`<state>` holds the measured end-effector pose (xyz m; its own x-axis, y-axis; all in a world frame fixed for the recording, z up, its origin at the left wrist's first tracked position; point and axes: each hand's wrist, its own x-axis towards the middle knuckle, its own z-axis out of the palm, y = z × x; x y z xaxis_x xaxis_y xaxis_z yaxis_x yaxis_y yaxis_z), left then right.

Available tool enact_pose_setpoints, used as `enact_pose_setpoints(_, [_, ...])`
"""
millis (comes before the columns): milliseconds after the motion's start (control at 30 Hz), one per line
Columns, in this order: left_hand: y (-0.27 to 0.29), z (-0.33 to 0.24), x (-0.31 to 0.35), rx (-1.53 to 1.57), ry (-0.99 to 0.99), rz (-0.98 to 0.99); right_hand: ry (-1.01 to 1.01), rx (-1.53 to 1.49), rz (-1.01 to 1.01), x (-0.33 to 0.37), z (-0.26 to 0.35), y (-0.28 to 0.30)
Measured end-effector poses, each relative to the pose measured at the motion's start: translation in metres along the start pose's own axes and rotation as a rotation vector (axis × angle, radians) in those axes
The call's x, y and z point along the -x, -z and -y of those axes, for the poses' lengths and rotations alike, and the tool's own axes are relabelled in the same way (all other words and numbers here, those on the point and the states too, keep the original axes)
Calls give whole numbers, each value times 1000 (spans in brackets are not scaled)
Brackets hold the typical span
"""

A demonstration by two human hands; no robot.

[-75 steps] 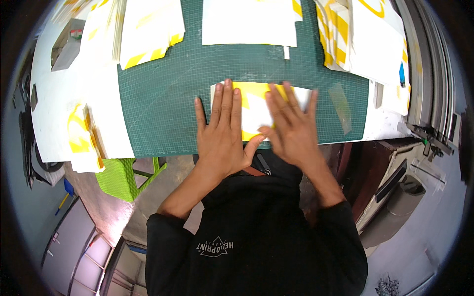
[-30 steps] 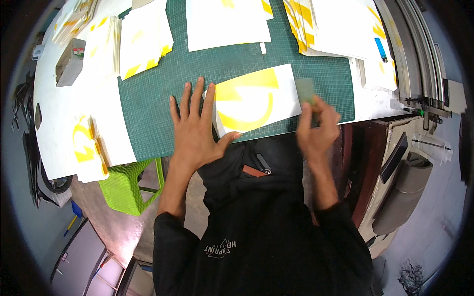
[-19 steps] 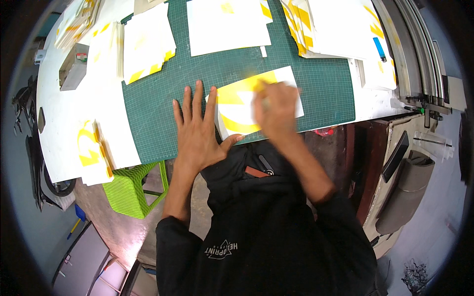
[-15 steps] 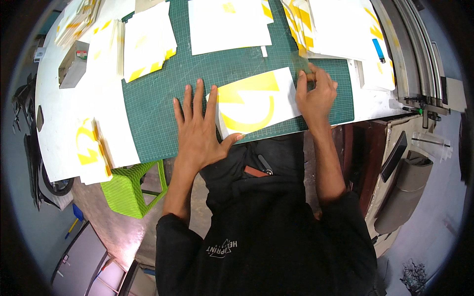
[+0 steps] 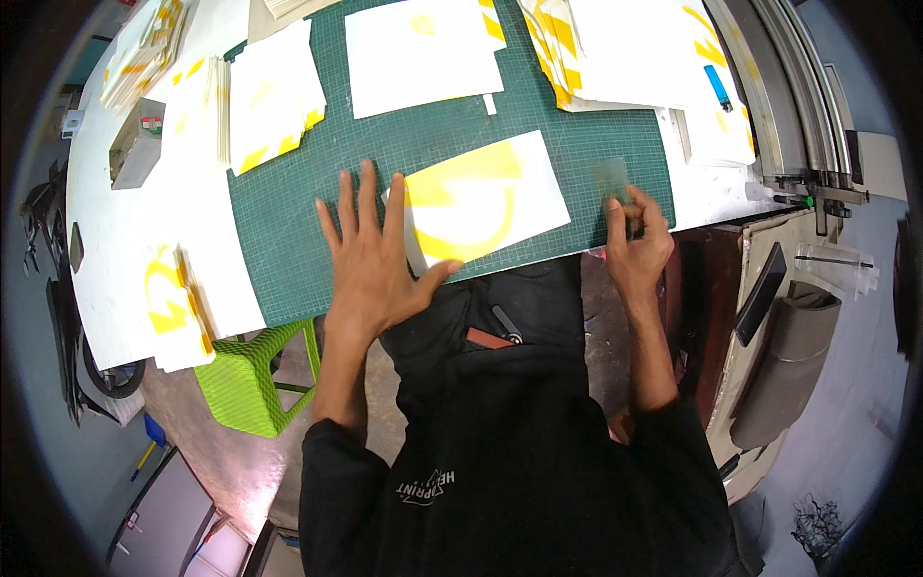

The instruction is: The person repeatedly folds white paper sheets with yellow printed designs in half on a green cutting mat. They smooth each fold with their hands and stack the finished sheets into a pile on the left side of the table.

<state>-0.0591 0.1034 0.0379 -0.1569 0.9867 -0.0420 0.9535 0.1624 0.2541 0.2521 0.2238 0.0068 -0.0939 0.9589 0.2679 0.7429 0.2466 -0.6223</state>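
Observation:
A white sheet with a yellow print (image 5: 486,197) lies on the green cutting mat (image 5: 288,245) before me. My left hand (image 5: 373,260) is spread open at its left side. The thumb and index finger are at the sheet's edge, while the other fingers reach over the mat. Apart from the sheet, to its right, my right hand (image 5: 639,245) pinches a small translucent flat card (image 5: 611,178) above the mat. The card's far end is faint against the green.
Stacks of yellow-and-white sheets (image 5: 279,91) line the far side, with a larger white sheet (image 5: 423,58) between them. A blue lighter (image 5: 717,88) tops the right pile. A grey box (image 5: 137,144) stands left. A green stool (image 5: 255,380) is under the table's front edge.
My right hand has moved away from the sheet's right edge, rightward and nearer to me, with the card in it. My left hand stays spread beside the sheet. The view has shifted slightly.

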Motion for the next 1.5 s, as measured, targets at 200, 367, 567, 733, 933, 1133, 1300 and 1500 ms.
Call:
enact_pose_setpoints(200, [-33, -96, -43, 215, -146, -181, 162, -169, -141, 20, 24, -6])
enact_pose_setpoints(367, [-40, -99, -32, 465, -565, -78, 90, -159, -197, 24, -5, 19])
enact_pose_setpoints(567, [-38, -51, 19, 599, -537, -282, 283, -217, 4, 20, 18, 11])
enact_pose_setpoints(733, [-47, -59, 38, 302, -33, -378, 674, -163, 355, 13, 54, -9])
enact_pose_setpoints(933, [-54, -59, 46, 270, -41, -369, 730, -96, 123, -92, 26, -69])
enact_pose_setpoints(1133, [-50, -52, 53, 281, -64, -336, 946, -255, 351, -44, 79, -65])
enact_pose_setpoints(1300, [-46, -47, 59, 274, -116, -242, 925, -146, 270, -78, 84, -110])
enact_pose_setpoints(1500, [-52, -49, 56, 90, -224, -216, 708, -250, 237, -95, 87, -104])
